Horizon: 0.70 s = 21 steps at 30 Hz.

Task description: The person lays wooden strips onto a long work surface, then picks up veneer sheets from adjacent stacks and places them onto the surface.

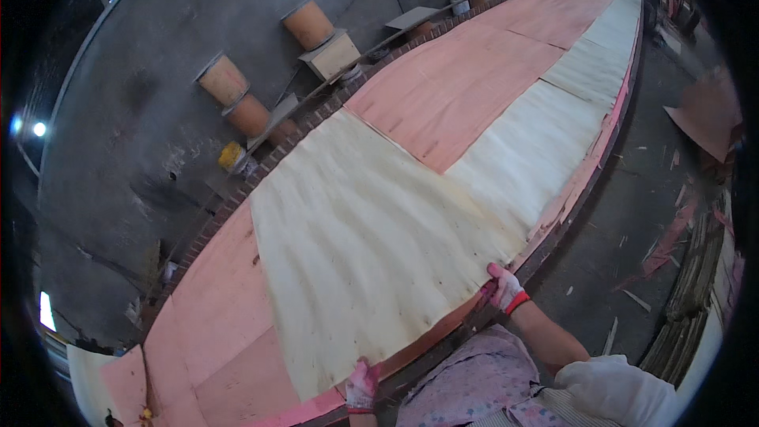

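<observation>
My left hand (362, 381), in a pink-stained white glove, is closed on the near edge of a large cream veneer sheet (368, 245). Farther right, my right hand (504, 288), gloved the same way with a red cuff, grips the same sheet near its right corner. The rippled sheet lies over pink veneer sheets (217, 285) on a long bench. Beyond it are more pink sheets (458, 79), with paler veneer pieces (553, 142) along their right side.
Brown drums (308, 25), boxes (332, 55) and a yellow bucket (233, 156) stand along the grey wall beyond the brick edge (285, 150). On the right, the floor (617, 213) holds scraps, a stack of veneer (680, 308) and leaning pink pieces (704, 126).
</observation>
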Motion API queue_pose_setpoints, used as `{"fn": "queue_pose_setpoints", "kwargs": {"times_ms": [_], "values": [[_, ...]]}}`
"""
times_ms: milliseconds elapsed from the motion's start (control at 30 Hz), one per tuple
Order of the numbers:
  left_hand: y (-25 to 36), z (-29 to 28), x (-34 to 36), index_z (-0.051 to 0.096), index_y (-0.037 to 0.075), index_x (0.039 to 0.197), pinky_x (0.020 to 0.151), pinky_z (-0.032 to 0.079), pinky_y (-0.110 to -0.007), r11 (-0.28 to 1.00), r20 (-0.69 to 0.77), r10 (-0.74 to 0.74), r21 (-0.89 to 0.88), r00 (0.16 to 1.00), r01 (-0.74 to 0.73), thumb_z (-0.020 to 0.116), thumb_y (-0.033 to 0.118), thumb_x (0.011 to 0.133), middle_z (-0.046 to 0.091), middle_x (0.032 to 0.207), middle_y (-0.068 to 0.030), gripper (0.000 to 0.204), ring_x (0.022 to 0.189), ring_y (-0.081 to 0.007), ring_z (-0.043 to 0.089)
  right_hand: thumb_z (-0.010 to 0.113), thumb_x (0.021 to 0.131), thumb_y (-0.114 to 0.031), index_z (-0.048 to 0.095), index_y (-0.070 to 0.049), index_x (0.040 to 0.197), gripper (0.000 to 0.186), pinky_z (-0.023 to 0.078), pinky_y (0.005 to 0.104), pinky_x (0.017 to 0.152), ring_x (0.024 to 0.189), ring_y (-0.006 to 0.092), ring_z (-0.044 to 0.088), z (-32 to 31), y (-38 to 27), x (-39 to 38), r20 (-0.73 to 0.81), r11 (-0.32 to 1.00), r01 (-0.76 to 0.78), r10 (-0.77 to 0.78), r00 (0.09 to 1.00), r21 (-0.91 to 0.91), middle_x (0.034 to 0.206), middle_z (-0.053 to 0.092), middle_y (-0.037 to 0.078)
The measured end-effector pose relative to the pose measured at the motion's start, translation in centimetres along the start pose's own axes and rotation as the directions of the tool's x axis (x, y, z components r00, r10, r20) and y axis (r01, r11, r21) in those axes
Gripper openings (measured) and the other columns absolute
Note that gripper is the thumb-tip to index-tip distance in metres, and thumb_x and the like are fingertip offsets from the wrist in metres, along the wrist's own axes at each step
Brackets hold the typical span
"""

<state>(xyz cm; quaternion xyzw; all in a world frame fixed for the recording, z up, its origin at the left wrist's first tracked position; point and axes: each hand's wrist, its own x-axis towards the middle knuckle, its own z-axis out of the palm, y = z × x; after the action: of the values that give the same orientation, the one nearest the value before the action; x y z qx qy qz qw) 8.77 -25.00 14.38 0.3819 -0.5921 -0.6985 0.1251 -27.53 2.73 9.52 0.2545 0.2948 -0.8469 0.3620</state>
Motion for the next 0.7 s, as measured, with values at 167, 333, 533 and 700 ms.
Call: {"fn": "queue_pose_setpoints", "kwargs": {"times_ms": [167,333,533,700], "values": [[-1.0,-0.5,0.0,0.055,0.005,0.09,0.062,0.044,-0.028,0.988,-0.167,-0.154,-0.03,0.974,0.151,0.048,0.036,0.095,0.049,0.079,0.0018,0.032,0.071,-0.011,0.049,0.057,0.088,-0.031,0.055,-0.008,0.115,0.035,0.052,0.0508,0.072,0.086,0.0343,0.063,-2.4,0.5,2.3,-0.092,0.996,-0.071,0.066,0.994,-0.058,0.1,0.066,0.012],[-3.2,0.9,2.2,0.055,0.011,0.101,0.065,0.048,-0.035,0.846,0.026,0.009,0.532,1.0,-0.022,0.055,0.033,0.09,0.056,0.088,0.0018,0.024,0.079,-0.0159,0.056,0.056,0.085,-0.044,0.043,-0.009,0.132,0.06,0.028,0.0566,0.105,0.123,0.0371,0.043,-4.7,1.9,6.1,-0.084,0.967,-0.236,0.244,0.966,0.098,0.137,0.045,0.015],[-1.7,3.5,1.4,0.053,0.009,0.103,0.062,0.051,-0.031,0.799,-0.132,-0.499,-0.452,0.856,0.396,0.061,0.034,0.086,0.058,0.084,-0.0052,0.031,0.072,-0.0208,0.059,0.061,0.087,-0.032,0.047,-0.014,0.128,0.047,0.036,0.0503,0.097,0.113,0.0286,0.051,-6.4,2.8,6.2,-0.301,0.978,-0.207,0.208,0.931,0.036,0.125,0.055,0.008],[0.0,3.5,1.1,0.052,0.004,0.107,0.066,0.054,-0.029,0.577,0.133,-0.646,-0.558,0.751,0.596,0.064,0.042,0.083,0.059,0.088,-0.006,0.046,0.071,-0.0212,0.06,0.066,0.085,-0.024,0.056,-0.012,0.105,0.025,0.048,0.0437,0.055,0.064,0.0247,0.059,-5.6,2.5,5.9,-0.342,0.982,-0.149,0.181,0.922,0.119,0.081,0.063,0.005]]}}
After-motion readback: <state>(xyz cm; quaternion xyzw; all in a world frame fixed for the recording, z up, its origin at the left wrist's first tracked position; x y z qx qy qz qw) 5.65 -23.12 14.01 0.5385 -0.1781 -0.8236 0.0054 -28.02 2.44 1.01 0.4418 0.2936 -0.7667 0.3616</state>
